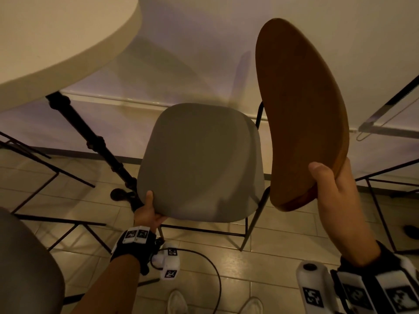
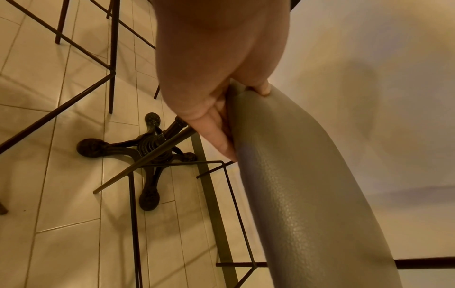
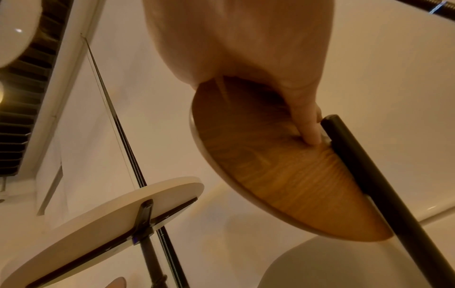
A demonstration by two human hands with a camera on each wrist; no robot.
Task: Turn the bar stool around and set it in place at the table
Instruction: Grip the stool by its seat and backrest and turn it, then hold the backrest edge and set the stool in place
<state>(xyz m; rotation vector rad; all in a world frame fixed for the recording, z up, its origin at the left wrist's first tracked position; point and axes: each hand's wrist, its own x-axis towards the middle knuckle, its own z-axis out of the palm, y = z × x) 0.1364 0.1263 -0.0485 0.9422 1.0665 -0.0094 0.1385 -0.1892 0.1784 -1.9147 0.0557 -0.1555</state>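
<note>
No legible text, brand, number or sign in any view.
Only markings found: black-and-white square coded patterns on the white tags of the left wrist rig (image 1: 136,234), on the white camera housing below it (image 1: 170,264), and on the right wrist rig (image 1: 358,293); patterns only, no letters or digits. Nothing printed on stool, table or floor.

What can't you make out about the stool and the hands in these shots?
- Stool feet: head view, hidden by the seat; whether they touch the floor is unclear.
- Left hand fingers: head view, under the seat.
- Right hand fingers: head view, behind the backrest.
- Table: cut off by the frame edge.
</note>
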